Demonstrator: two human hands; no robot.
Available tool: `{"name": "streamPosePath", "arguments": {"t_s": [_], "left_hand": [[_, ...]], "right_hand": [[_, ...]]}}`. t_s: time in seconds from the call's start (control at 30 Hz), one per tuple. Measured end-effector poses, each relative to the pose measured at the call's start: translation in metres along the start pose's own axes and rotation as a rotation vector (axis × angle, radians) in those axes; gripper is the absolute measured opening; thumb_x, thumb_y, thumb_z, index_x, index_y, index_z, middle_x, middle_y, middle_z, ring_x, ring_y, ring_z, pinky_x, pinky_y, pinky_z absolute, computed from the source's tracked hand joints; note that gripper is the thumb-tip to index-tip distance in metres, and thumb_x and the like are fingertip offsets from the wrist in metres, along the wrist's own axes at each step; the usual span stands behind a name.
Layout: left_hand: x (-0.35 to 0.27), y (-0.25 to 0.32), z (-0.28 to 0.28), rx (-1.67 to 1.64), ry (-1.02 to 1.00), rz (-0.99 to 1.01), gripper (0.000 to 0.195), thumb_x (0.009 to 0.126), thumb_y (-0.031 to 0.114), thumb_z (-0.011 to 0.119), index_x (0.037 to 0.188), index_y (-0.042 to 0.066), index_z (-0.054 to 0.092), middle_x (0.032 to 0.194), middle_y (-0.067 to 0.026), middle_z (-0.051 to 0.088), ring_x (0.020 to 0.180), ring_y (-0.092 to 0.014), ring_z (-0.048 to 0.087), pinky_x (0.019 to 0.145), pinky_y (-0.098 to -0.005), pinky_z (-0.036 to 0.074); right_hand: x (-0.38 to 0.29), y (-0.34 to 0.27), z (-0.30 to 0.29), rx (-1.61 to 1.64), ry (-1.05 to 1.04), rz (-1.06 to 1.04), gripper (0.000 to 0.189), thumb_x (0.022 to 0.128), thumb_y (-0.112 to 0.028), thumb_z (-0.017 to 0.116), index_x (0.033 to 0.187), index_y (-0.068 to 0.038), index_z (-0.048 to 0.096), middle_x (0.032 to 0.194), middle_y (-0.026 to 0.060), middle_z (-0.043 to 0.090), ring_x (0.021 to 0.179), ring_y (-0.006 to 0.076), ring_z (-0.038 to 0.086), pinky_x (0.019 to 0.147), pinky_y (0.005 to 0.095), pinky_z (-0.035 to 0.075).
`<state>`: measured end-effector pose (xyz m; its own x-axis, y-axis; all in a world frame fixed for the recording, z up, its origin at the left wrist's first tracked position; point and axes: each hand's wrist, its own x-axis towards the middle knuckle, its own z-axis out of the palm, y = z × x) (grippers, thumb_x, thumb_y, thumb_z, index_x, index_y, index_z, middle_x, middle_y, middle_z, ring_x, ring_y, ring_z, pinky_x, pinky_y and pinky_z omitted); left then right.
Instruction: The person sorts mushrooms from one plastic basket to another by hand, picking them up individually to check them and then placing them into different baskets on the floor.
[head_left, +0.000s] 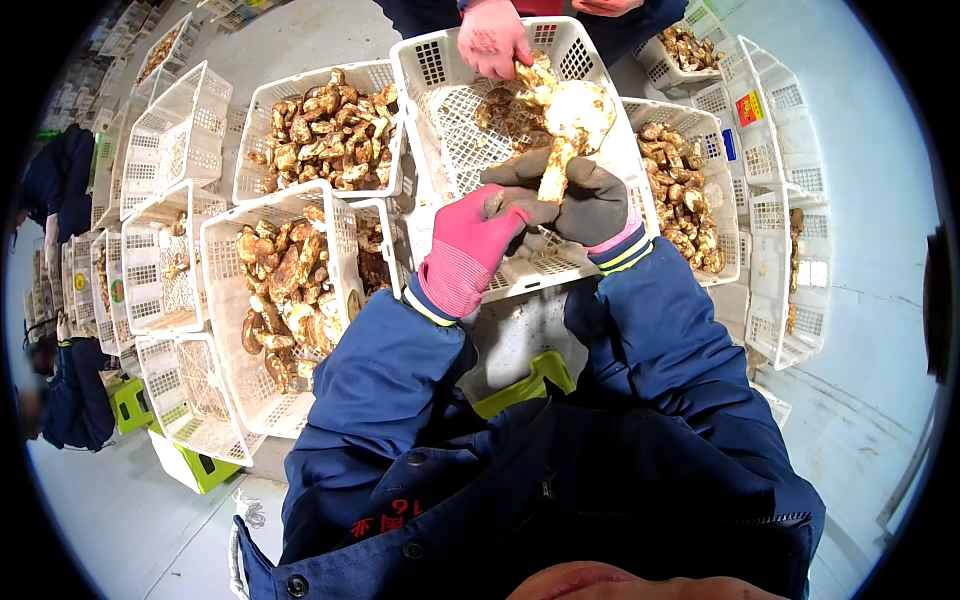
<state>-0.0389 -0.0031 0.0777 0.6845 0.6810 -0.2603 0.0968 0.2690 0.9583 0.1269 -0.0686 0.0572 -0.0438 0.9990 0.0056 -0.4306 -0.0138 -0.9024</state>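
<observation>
My right hand (596, 201), in a glove with a grey palm and pink cuff, is turned palm up around the stem of a brown-and-white mushroom (556, 171). Close against it is my left hand (471, 238), in a pink glove, its fingertips bent in beside the right fingers. Whether the left fingers grip anything is hidden. Both hands are over the near part of a white perforated plastic crate (459, 139). Beyond the stem, a broad pale cap (581, 112) is washed out by light. Several darker mushrooms (499, 111) lie inside the crate.
Another person's pink-gloved hand (493, 37) touches a mushroom (534, 79) at the crate's far side. Mushroom-filled crates stand left (247, 176), lower left (214, 247) and right (724, 195). Stacked crates (765, 135) rise farther right. A green plastic stool (544, 375) is below my arms.
</observation>
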Motion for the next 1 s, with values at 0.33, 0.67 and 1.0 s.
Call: {"name": "streamPosePath", "arguments": {"t_s": [0.33,0.67,1.0], "left_hand": [[0.014,-0.002,0.001,-0.1,0.044,-0.213,0.027,0.091,0.026,0.065,0.092,-0.001,0.069,0.076,-0.0032,0.067,0.062,-0.007,0.057,0.057,-0.0211,0.044],[0.031,-0.016,0.009,0.034,0.128,-0.193,0.041,0.091,0.039,0.064,0.084,-0.002,0.066,0.071,-0.0085,0.066,0.055,-0.012,0.058,0.053,-0.0237,0.041],[0.046,-0.024,0.029,0.212,0.214,-0.204,0.047,0.093,0.043,0.059,0.081,-0.002,0.066,0.063,-0.0109,0.064,0.05,-0.016,0.059,0.05,-0.0253,0.042]], "right_hand": [[-0.022,-0.029,-0.069,-0.518,0.372,0.06,0.036,0.089,-0.026,0.062,0.111,0.002,0.063,0.102,0.0161,0.068,0.091,0.0238,0.066,0.081,0.0334,0.05],[-0.177,-0.031,-0.258,-1.773,0.755,0.687,0.047,0.081,-0.046,0.06,0.113,-0.011,0.065,0.112,0.0156,0.062,0.107,0.0315,0.058,0.092,0.0406,0.046],[-0.243,0.052,-0.31,-1.783,0.766,1.183,0.043,0.08,-0.038,0.067,0.117,-0.017,0.064,0.123,0.0115,0.055,0.116,0.0293,0.054,0.095,0.0419,0.045]]}}
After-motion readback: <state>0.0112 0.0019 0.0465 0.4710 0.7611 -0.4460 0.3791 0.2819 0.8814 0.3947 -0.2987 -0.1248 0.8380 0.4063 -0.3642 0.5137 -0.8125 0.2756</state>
